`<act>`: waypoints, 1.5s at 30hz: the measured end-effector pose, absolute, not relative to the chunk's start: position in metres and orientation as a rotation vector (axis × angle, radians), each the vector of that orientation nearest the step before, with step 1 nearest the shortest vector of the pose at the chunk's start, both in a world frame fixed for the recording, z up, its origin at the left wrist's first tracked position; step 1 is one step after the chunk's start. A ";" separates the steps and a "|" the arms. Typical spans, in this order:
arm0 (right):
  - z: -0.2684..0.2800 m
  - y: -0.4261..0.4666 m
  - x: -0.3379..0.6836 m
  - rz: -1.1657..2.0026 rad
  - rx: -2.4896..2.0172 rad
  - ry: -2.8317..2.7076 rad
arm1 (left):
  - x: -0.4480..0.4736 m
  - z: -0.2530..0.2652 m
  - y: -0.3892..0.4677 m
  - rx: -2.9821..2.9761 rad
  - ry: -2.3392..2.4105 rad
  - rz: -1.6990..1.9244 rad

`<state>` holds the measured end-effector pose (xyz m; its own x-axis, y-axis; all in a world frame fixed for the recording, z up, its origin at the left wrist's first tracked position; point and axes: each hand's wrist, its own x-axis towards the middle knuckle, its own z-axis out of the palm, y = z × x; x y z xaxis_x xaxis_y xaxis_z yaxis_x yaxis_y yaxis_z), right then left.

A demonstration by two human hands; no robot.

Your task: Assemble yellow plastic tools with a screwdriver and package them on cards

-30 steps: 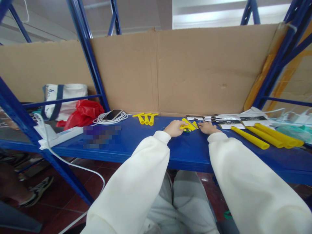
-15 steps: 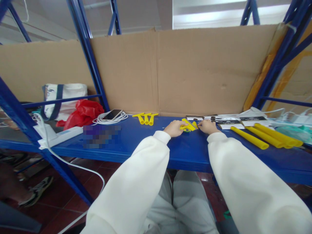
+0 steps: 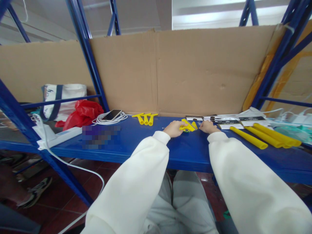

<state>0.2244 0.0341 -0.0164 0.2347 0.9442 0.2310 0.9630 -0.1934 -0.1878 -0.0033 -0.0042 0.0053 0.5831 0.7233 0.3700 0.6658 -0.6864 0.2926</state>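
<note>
My left hand (image 3: 172, 128) is closed around a yellow plastic scraper head (image 3: 188, 125), which lies tilted at the middle of the blue shelf. Under that piece a small green and dark object (image 3: 186, 131) partly shows; its kind is unclear. A thin rod tip sticks out left of my left hand. Just right of the yellow piece, my right hand (image 3: 207, 127) has its fingers pinched together low over the surface, beside tiny silvery bits (image 3: 199, 123) too small to name. Whatever the right fingers hold is hidden. Three yellow T-shaped pieces (image 3: 146, 119) stand farther left.
Several yellow tubes (image 3: 248, 137) lie at the right, before black-and-white packets (image 3: 229, 124). Left stand a phone (image 3: 113, 114) on a coiled white cable, a red bag (image 3: 84, 113) and a white power strip (image 3: 62, 137). Cardboard (image 3: 195, 71) walls the back; blue posts (image 3: 89, 61) frame it.
My right hand has shifted slightly right, away from the yellow scraper head, uncovering the tiny silvery bits. My left hand keeps its hold in nearly the same place.
</note>
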 end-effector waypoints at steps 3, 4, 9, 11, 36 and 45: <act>-0.012 0.031 0.220 0.025 -2.369 -1.711 | -0.003 0.006 -0.005 2.685 1.179 0.709; -0.011 0.029 0.219 0.029 -2.372 -1.711 | -0.003 0.005 -0.004 2.683 1.175 0.713; -0.011 0.026 0.217 -0.021 -2.348 -1.735 | -0.003 0.004 -0.002 2.674 1.168 0.736; -0.012 0.026 0.217 -0.054 -2.312 -1.745 | -0.003 0.004 -0.002 2.674 1.171 0.740; -0.010 0.020 0.179 0.380 -1.286 -1.826 | -0.009 0.006 -0.009 2.841 1.506 0.611; -0.015 0.022 0.176 0.489 -1.222 -1.770 | -0.008 0.006 -0.008 2.860 1.496 0.589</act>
<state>0.1760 0.0223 -0.0148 -0.1041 0.8865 0.4508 0.5298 0.4330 -0.7293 -0.0084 -0.0079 0.0058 0.5223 0.7661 0.3746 0.8159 -0.5767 0.0417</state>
